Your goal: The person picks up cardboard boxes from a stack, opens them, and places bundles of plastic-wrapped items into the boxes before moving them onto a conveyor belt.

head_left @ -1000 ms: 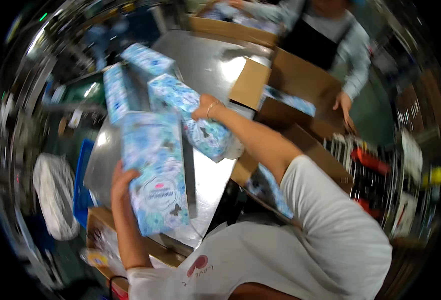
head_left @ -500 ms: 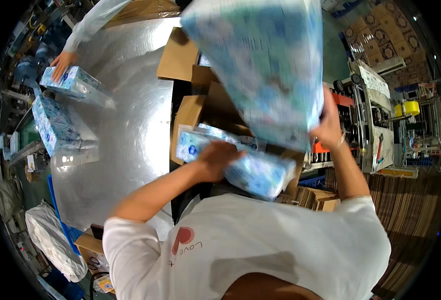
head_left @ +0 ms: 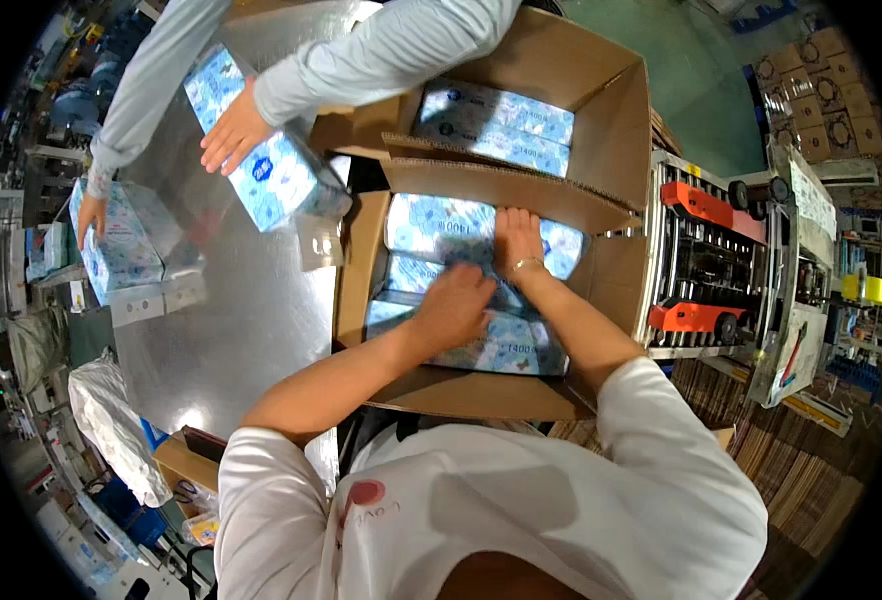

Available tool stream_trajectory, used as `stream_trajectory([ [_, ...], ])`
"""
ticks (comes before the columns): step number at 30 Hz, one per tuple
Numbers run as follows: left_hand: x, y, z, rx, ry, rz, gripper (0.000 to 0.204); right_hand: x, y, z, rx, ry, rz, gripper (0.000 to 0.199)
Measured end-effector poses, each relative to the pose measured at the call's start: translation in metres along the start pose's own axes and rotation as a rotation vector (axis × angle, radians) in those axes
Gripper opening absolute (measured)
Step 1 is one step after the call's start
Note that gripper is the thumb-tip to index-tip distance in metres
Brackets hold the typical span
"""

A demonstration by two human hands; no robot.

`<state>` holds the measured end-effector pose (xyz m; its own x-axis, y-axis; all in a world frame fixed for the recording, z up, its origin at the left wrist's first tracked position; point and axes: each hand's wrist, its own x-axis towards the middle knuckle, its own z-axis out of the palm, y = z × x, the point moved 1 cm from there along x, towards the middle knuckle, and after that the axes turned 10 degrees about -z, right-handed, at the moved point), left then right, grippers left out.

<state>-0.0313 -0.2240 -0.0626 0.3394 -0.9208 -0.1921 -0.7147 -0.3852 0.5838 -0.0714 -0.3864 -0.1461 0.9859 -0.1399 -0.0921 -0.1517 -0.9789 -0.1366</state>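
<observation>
Several blue-and-white floral plastic-wrapped packs, apparently tissue, lie in the open cardboard box in front of me. My right hand presses on the far pack, its fingers straight and pointing away from me. Over the middle of the box my left hand rests on the packs with curled fingers. Its fingertips are hidden, so what they may grip does not show. Nearest to me is another pack, below and to the right of the left hand.
A second open carton holding similar packs adjoins the far side. On the metal table at left, a co-worker's hands touch wrapped packs. A roller conveyor with orange parts stands at right, above stacked flat cardboard.
The large wrapped block and the long pack that my hands held above the box are no longer raised; both hands are now down on packs inside it. The co-worker's arms reach further in.
</observation>
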Motion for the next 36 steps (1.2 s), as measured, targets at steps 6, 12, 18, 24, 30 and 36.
stream_trajectory([
  [6, 0.035, -0.067, -0.017, 0.589, 0.287, -0.030, 0.081, -0.045, -0.007, -0.075, -0.172, -0.350, -0.035, 0.092],
  [12, 0.032, -0.069, -0.003, 0.388, 0.350, 0.052, 0.061, -0.055, 0.024, -0.053, -0.216, -0.156, 0.141, 0.058],
  [18, 0.071, -0.121, 0.063, 0.370, 0.347, -0.152, 0.044, -0.019, 0.033, 0.038, -0.479, -0.110, 0.174, 0.047],
  [24, 0.100, -0.145, 0.129, 0.623, -0.123, -0.401, 0.069, -0.026, 0.054, 0.107, 0.002, -0.360, 0.281, 0.049],
  [30, 0.023, -0.073, -0.008, -0.268, -0.039, -0.136, 0.049, -0.014, 0.034, 0.043, 0.137, -0.709, 0.296, 0.051],
  [36, -0.209, -0.144, -0.105, -0.217, 0.990, -0.442, 0.016, 0.003, -0.043, -0.001, 0.326, -0.820, -0.216, 0.040],
])
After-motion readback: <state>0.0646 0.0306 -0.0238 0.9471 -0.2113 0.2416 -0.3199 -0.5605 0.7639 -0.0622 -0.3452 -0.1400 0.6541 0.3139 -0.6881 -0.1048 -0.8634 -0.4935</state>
